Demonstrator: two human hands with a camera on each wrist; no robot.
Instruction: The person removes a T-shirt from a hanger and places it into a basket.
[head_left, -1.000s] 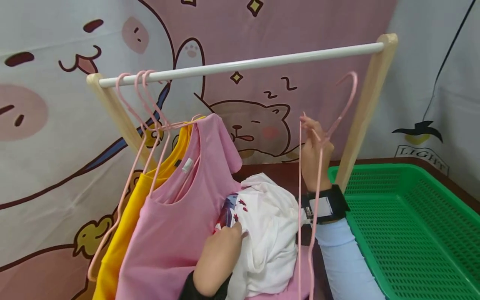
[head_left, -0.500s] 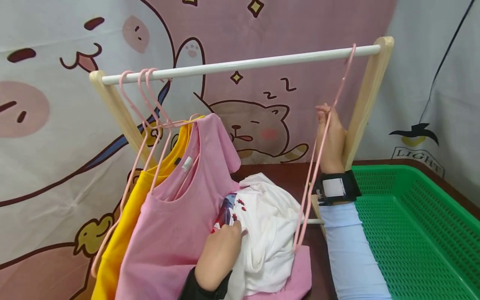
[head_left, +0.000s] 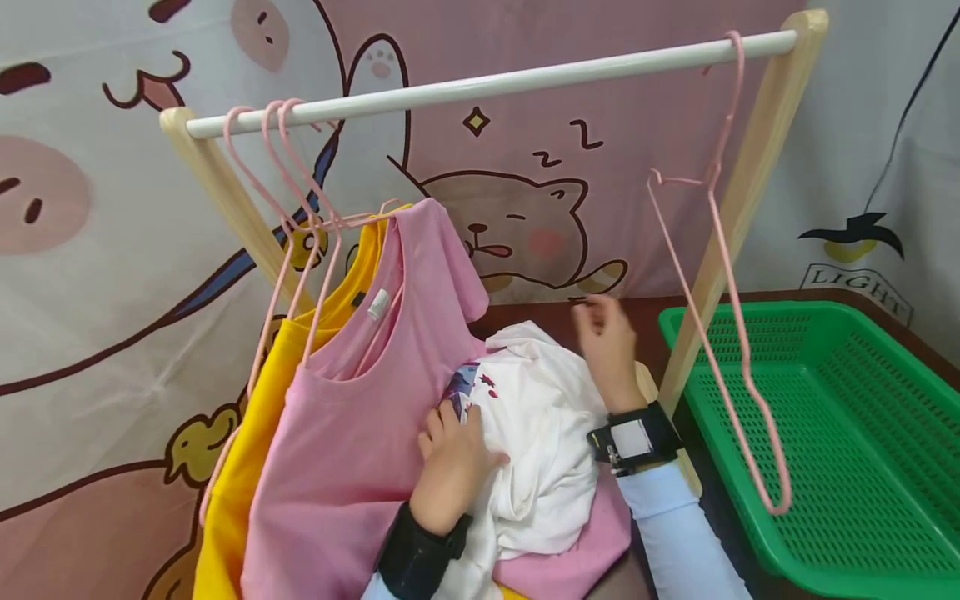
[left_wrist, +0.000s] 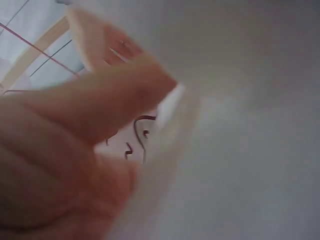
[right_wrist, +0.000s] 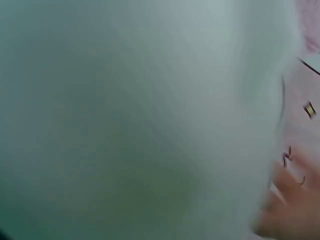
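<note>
My left hand (head_left: 452,460) lies against a white garment (head_left: 536,442) with a dark printed patch, its fingers spread over the cloth near the print. In the left wrist view the blurred white cloth fills the right side, close to the thumb and fingers of my left hand (left_wrist: 95,115). Above the garment's right side is my right hand (head_left: 607,346), loosely curled around nothing. A bare pink hanger (head_left: 738,329) hangs by its hook from the right end of the white rail (head_left: 525,81). White cloth also covers most of the right wrist view.
At the rail's left, a pink shirt (head_left: 360,417) and a yellow shirt (head_left: 258,417) hang on pink hangers (head_left: 262,154). More pink cloth (head_left: 577,542) lies under the white garment. The green basket (head_left: 862,575) stands right of the rack's wooden post (head_left: 757,175).
My right hand has hooked the pink hanger over the rail, let go of it and come down and left to the white garment. My left hand's fingers have uncurled and spread.
</note>
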